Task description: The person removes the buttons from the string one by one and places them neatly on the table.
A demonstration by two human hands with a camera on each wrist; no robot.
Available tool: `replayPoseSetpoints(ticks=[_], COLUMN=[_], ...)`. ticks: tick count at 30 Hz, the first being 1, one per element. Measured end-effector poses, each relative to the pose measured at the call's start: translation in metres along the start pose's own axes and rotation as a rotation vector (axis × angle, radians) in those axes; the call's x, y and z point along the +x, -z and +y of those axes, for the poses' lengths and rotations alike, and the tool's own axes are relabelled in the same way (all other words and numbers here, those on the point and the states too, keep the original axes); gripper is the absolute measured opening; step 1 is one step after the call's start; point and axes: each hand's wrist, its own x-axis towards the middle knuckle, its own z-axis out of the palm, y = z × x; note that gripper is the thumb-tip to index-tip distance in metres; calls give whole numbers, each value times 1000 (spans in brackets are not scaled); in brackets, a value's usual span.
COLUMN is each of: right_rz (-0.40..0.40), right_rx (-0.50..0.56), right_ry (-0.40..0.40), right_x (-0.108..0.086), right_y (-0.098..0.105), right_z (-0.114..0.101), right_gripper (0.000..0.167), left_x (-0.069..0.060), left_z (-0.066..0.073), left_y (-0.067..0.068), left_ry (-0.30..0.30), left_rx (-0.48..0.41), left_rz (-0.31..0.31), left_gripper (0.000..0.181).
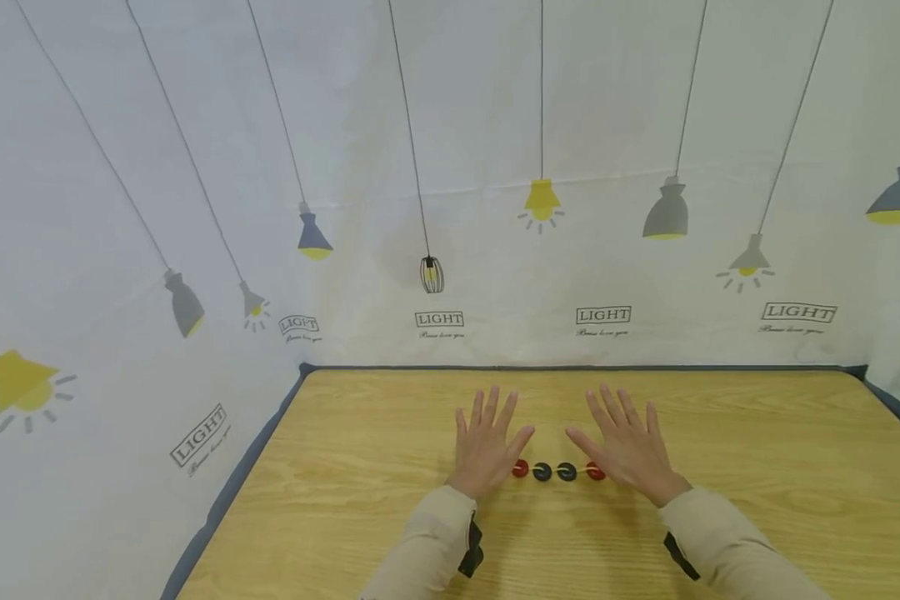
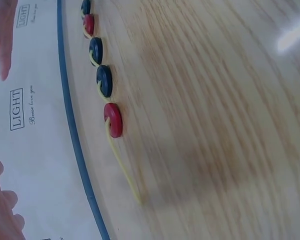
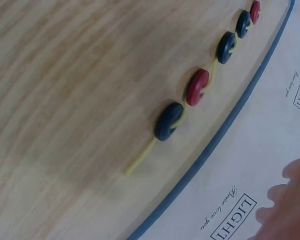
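On the wooden table lies a row of red and dark round discs like large buttons, threaded on a yellow string (image 2: 122,162). A red disc (image 1: 520,468) at the row's left end lies beside my left hand (image 1: 483,454), whose fingers are spread. My right hand (image 1: 633,454), also with spread fingers, is over the other end. It hides the last dark disc (image 3: 169,121) from the head view. Two dark discs (image 1: 555,472) show between the hands, with another red disc (image 1: 596,470) by the right thumb. Neither hand holds anything. In the wrist views, the string's loose ends lie on the wood.
The light wooden table (image 1: 330,500) has a dark blue edging (image 1: 570,367) along its back. White fabric walls (image 1: 487,125) printed with hanging lamps and the word LIGHT stand behind and at the sides. Dark straps (image 1: 471,548) show at the wrists under beige sleeves.
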Motion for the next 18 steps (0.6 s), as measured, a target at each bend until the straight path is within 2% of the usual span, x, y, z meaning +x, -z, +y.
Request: replayPoseSetpoints(ticks=[1,5,10,14,18], right_rz=[8,54,76,90,141], right_rx=[4,30,59,91,129], right_ry=[7,37,55,72,115], right_x=[0,2,5,7,9], right_y=[-1,-6,-10,-12,-16], right_z=[0,-2,-6,-7,-8], right_gripper=[78,73,71,68,55], left_x=[-1,0,-1,-3,-5], left_z=[2,-2,-7,-13,-19], left_y=[4,2,0,-2,-5], left_ry=[13,39,54,50,42], left_rx=[8,23,10,-22,-86], left_rz=[-16,-27,-7,19,27], left_gripper=[61,60,59,58,55])
